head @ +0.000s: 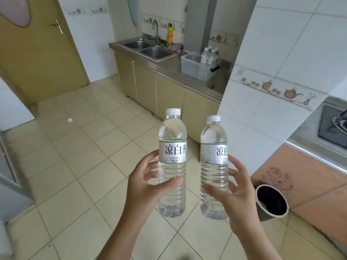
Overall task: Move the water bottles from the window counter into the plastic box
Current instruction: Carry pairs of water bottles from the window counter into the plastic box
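Both our hands are raised over the floor tiles, each gripping an upright water bottle: our left hand (150, 182) wraps its fingers (150, 162) round the left bottle (172, 162), our right hand (236, 192) clasps the right bottle (214, 166). Across the room, the plastic box (195, 67) sits on the steel tabletop (169, 70) beside the sink (148, 48), with several more bottles (210, 56) standing in its far end.

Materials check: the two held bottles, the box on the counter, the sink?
Left bottle and right bottle: clear, glossy ribbed plastic, floor showing through; paper-looking white labels; white plastic caps. Box: translucent, frosted-looking plastic with milky walls. Sink: brushed metal, probably stainless steel, grey with a dull sheen.
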`<act>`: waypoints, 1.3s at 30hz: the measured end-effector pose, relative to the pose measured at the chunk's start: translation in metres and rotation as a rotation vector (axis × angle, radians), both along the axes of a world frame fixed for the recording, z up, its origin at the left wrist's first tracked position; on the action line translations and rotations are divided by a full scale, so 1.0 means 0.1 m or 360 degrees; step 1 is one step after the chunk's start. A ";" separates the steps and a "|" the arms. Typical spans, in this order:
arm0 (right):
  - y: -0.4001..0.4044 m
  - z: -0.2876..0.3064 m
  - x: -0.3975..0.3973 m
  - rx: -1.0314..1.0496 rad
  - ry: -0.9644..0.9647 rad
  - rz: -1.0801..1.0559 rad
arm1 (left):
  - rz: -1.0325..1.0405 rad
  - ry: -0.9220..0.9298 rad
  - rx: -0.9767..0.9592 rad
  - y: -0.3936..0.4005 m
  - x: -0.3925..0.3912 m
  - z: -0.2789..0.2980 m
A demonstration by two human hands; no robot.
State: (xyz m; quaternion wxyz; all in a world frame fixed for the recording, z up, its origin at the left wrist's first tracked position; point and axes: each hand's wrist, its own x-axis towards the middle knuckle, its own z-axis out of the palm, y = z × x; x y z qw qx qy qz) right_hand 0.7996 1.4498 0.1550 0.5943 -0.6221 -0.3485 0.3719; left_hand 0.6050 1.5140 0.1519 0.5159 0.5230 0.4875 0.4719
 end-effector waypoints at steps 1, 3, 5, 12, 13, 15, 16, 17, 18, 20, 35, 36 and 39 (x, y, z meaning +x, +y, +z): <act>0.17 -0.01 0.07 0.0001 0.0003 0.0006 | 0.0013 0.0005 -0.0003 0.15 0.06 -0.01; 0.50 -0.04 0.23 0.0005 0.0022 0.0023 | 0.0042 0.0010 -0.0010 0.46 0.20 -0.04; 0.85 -0.07 0.40 0.0018 0.0049 0.0043 | 0.0077 -0.0001 -0.0029 0.78 0.34 -0.07; 2.13 -0.03 0.98 0.0017 0.0015 0.0141 | 0.0156 0.0003 -0.0076 1.94 0.93 -0.02; 2.31 -0.01 1.05 0.0018 0.0008 0.0156 | 0.0165 -0.0003 -0.0070 2.11 1.00 -0.01; 2.66 0.00 1.19 0.0021 -0.0014 0.0181 | 0.0188 -0.0013 -0.0064 2.43 1.14 0.01; 2.83 0.00 1.24 0.0023 -0.0022 0.0189 | 0.0204 -0.0015 -0.0064 2.59 1.19 0.02; 3.00 0.01 1.29 0.0023 -0.0021 0.0192 | 0.0216 -0.0014 -0.0067 2.74 1.24 0.03; 3.17 0.01 1.33 0.0025 -0.0011 0.0193 | 0.0223 -0.0014 -0.0069 2.90 1.28 0.04; 3.51 0.00 1.40 0.0031 0.0012 0.0197 | 0.0227 -0.0011 -0.0063 3.23 1.34 0.03; 6.05 -0.11 1.56 0.0017 -0.0021 -0.0099 | -0.0119 0.0117 0.0004 6.20 1.52 0.02; 6.19 -0.11 1.58 0.0015 -0.0029 -0.0126 | -0.0146 0.0127 0.0012 6.38 1.56 0.02; 6.57 -0.11 1.70 -0.0017 -0.0057 -0.0193 | -0.0188 0.0117 0.0015 6.90 1.74 0.03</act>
